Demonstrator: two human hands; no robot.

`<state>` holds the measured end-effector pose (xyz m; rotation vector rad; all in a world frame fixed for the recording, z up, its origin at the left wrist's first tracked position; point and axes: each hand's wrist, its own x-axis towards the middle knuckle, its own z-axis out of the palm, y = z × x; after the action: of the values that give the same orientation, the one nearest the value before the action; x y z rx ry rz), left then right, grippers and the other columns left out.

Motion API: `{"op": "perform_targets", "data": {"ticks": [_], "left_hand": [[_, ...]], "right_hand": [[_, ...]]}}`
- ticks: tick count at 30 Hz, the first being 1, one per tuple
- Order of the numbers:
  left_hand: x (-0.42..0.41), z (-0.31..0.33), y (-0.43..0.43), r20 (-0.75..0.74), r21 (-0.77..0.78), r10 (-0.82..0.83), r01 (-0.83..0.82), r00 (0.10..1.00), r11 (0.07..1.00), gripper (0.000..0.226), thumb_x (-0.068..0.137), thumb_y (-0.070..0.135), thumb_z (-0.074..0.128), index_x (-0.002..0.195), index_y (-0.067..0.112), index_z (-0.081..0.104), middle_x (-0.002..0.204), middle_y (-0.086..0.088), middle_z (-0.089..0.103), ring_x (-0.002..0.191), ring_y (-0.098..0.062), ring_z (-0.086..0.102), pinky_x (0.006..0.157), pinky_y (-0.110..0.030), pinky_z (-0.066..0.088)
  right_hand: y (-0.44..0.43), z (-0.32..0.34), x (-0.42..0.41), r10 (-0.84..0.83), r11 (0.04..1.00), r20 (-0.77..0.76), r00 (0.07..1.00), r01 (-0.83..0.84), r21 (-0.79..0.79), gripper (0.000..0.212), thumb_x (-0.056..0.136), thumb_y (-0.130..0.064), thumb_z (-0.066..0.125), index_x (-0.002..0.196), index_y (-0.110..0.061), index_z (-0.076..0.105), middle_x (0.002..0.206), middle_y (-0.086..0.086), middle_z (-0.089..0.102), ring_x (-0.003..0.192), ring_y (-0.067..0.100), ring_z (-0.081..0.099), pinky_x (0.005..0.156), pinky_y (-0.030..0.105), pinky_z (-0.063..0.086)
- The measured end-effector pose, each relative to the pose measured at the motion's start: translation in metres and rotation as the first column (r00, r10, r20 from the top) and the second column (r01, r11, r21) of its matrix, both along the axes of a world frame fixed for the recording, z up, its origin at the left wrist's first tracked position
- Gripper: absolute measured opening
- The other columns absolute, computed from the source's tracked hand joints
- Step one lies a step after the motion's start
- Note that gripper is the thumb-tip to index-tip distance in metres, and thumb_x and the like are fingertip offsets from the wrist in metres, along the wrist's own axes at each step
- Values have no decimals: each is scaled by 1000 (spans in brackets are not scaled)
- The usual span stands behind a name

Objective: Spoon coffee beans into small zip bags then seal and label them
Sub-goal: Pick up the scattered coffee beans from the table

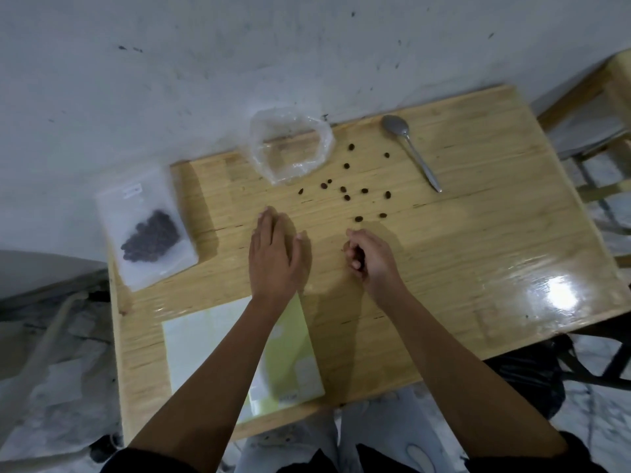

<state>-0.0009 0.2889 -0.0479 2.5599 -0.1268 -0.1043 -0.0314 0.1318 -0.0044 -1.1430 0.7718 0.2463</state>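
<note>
Table [478,233] holds two bags [146,230], one spoon [409,148], twelve loose beans [347,198].

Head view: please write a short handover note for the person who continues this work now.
Left hand: open, flat on the light wooden table.
Right hand: fingers curled near the loose brown coffee beans; whether it holds any, I cannot tell.
Done: one clear zip bag with beans and a white label, far left.
To do: gather the scattered beans; the crumpled clear plastic bag looks almost empty; the metal spoon lies on the table, far right.
</note>
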Motion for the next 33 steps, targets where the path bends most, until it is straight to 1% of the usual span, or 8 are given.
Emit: {"op": "perform_targets", "data": {"ticks": [4, 9, 11, 15, 20, 26, 28, 33], "left_hand": [[2, 2, -20, -12, -5, 57, -57, 998, 998, 57, 94, 39, 34, 142, 7, 37, 155, -8, 23, 145, -21, 14, 118, -35, 9], [-1, 0, -43, -12, 51, -39, 40, 999, 998, 63, 94, 46, 24, 145, 9, 33, 157, -5, 19, 146, -19, 10, 119, -37, 7], [-3, -1, -51, -20, 92, -49, 51, 999, 994, 66, 93, 49, 21, 147, 11, 27, 158, -4, 14, 146, -17, 5, 118, -34, 1], [-4, -5, -54, -49, 212, -78, 87, 996, 973, 68, 94, 52, 16, 151, 16, 10, 159, -2, 0, 145, -14, -8, 117, -33, -7], [-4, -4, -55, -57, 237, -84, 95, 995, 967, 67, 95, 53, 15, 151, 18, 5, 159, -2, -4, 145, -14, -11, 116, -31, -12], [-3, -4, -57, -66, 243, -84, 98, 994, 965, 67, 95, 52, 17, 151, 17, 5, 159, -2, -4, 145, -14, -11, 117, -32, -10], [-4, -4, -58, -69, 241, -84, 99, 994, 965, 67, 95, 51, 17, 151, 18, 4, 159, -1, -5, 145, -14, -12, 117, -31, -11], [-3, -5, -59, -74, 231, -76, 92, 994, 969, 67, 94, 51, 18, 151, 18, 4, 159, -1, -5, 145, -12, -14, 116, -30, -14]], "right_hand": [[-28, 2, 12, -11, 986, -29, 1000, 6, -167, 40, 90, -31, 60, 59, -19, 38, 46, -7, 33, 39, 6, 27, 38, 18, 24], [-64, -2, 20, 67, 901, 160, 985, 9, -433, 40, 89, -21, 63, 60, -1, 44, 52, 2, 31, 44, 5, 27, 48, 16, 30], [-76, -6, 21, 149, 832, 187, 971, -21, -555, 31, 85, -20, 68, 70, 5, 58, 54, 4, 36, 47, 4, 29, 51, 16, 30], [-91, -15, 25, 360, 611, 129, 924, -128, -781, 13, 79, -21, 74, 91, -18, 73, 50, -8, 34, 46, 4, 33, 52, 20, 33], [-96, -22, 28, 445, 506, 40, 895, -214, -835, 20, 78, -23, 75, 97, -21, 75, 44, -14, 44, 46, 3, 42, 57, 26, 41], [-97, -15, 32, 536, 397, -76, 841, -331, -856, 14, 91, -25, 58, 98, -17, 68, 54, -17, 39, 52, -2, 38, 53, 17, 28], [-99, -11, 32, 542, 433, -84, 836, -364, -825, 11, 94, -21, 53, 94, -15, 62, 58, -13, 42, 53, 1, 40, 52, 16, 30], [-95, -5, 28, 416, 685, 51, 908, -276, -674, 14, 92, -7, 48, 79, -10, 52, 59, -5, 44, 49, -2, 39, 50, 10, 33]]}}
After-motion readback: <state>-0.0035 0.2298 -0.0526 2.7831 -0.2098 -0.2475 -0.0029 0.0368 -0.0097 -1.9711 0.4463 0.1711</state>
